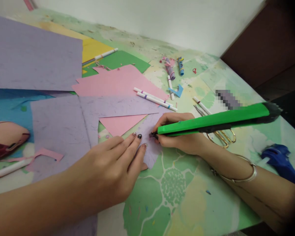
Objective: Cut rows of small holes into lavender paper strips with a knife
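In my right hand [179, 131] is a green utility knife [216, 119], its long handle pointing out to the right. The knife's front end rests at a purple paper piece [151, 155], where my fingers partly hide the tip. My left hand [115, 164] lies flat with fingers stretched out, pressing on the left of that same piece. A larger purple sheet [61, 127] lies to the left, partly under my left forearm. Just beyond my fingers is a pink sheet [123, 80] with two white markers [157, 100] on its edge.
Gold-handled scissors [221, 137] lie beyond my right wrist, a blue glue gun [281, 160] at the right. Rolled paper tubes [170, 69] sit farther back. A dark red pouch [8, 139] and an orange-tipped marker [11, 168] are at the left. A white wall [162, 23] borders the table.
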### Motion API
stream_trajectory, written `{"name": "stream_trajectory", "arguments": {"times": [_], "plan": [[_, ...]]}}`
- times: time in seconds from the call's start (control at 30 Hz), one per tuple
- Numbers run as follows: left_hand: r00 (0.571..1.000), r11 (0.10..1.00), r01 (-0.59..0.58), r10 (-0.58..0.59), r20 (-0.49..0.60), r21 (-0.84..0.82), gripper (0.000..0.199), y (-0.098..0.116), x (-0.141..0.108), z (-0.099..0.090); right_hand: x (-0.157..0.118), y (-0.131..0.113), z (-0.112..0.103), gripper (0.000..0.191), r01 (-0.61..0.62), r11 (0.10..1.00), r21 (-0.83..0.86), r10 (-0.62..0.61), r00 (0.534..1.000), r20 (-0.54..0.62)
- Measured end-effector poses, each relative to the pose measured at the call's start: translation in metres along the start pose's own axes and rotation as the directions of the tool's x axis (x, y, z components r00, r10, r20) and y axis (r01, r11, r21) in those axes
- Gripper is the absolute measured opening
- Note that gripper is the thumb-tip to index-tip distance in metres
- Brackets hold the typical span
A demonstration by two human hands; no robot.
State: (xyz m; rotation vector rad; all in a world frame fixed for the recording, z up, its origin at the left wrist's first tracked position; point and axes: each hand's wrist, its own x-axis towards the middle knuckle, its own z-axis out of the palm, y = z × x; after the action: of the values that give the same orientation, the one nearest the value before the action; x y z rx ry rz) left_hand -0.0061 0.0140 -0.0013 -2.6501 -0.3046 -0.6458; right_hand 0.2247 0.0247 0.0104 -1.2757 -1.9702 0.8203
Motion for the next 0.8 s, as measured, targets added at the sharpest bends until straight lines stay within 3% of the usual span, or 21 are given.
{"name": "stream_trajectory", "arguments": {"times": [0.1,0.33,0.5,0.7,0.8], "plan": [[1.000,1.000,-0.007,0.007,-0.001,-0.003,0.030,0.0002,-0.0010,-0.0008,-0.0010,0.0001,0.0007,0.008,0.017,0.999,-0.048,-0.017,1.000,-0.009],[1.000,1.000,-0.004,0.004,-0.009,-0.021,0.030,-0.0016,0.0023,-0.0020,-0.0014,0.0045,0.0032,0.006,-0.036,0.994,0.108,0.039,0.999,-0.022],[1.000,0.999,-0.008,0.008,-0.005,-0.041,0.030,-0.0004,0.0027,-0.0023,-0.0020,0.0027,0.0026,0.006,-0.028,0.999,0.045,0.030,0.999,-0.026],[1.000,0.999,-0.010,0.010,0.004,-0.037,0.031,0.0009,0.0013,-0.0030,-0.0017,-0.0027,0.0038,0.005,0.005,0.987,-0.159,-0.013,0.999,-0.051],[1.000,0.999,-0.013,0.013,-0.008,-0.032,0.031,0.0005,0.0008,-0.0036,-0.0030,-0.0031,0.0056,0.005,-0.013,0.994,-0.105,0.006,0.997,-0.073]]}}
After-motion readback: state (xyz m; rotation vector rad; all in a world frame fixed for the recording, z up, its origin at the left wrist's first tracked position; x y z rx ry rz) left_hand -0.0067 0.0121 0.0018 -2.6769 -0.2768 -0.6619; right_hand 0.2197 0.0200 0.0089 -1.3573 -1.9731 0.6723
